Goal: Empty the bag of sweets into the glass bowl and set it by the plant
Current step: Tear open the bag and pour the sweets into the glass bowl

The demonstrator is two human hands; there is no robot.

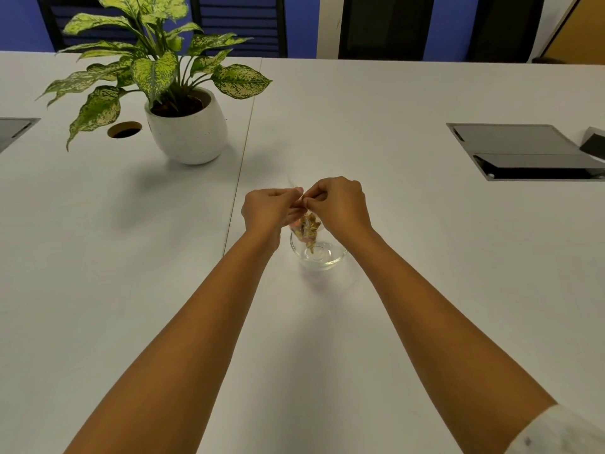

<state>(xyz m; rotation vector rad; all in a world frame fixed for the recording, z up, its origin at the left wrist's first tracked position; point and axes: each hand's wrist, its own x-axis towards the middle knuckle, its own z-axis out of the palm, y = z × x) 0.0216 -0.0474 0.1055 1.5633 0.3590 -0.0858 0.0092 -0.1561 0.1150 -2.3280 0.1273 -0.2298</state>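
Note:
A small clear bag of sweets (307,229) with gold wrappers inside hangs between my two hands, just above the glass bowl (322,257). My left hand (270,208) and my right hand (337,201) both pinch the top edge of the bag, fingertips close together. The bowl stands on the white table in the middle; I cannot tell whether any sweets lie in it. The plant (157,70) grows in a round white pot (188,132) at the far left of the bowl.
A round cable hole (124,129) lies left of the pot. Dark flip-up socket panels sit in the table at the right (523,152) and far left (13,129). A table seam (242,158) runs between pot and bowl. Chairs stand beyond the far edge.

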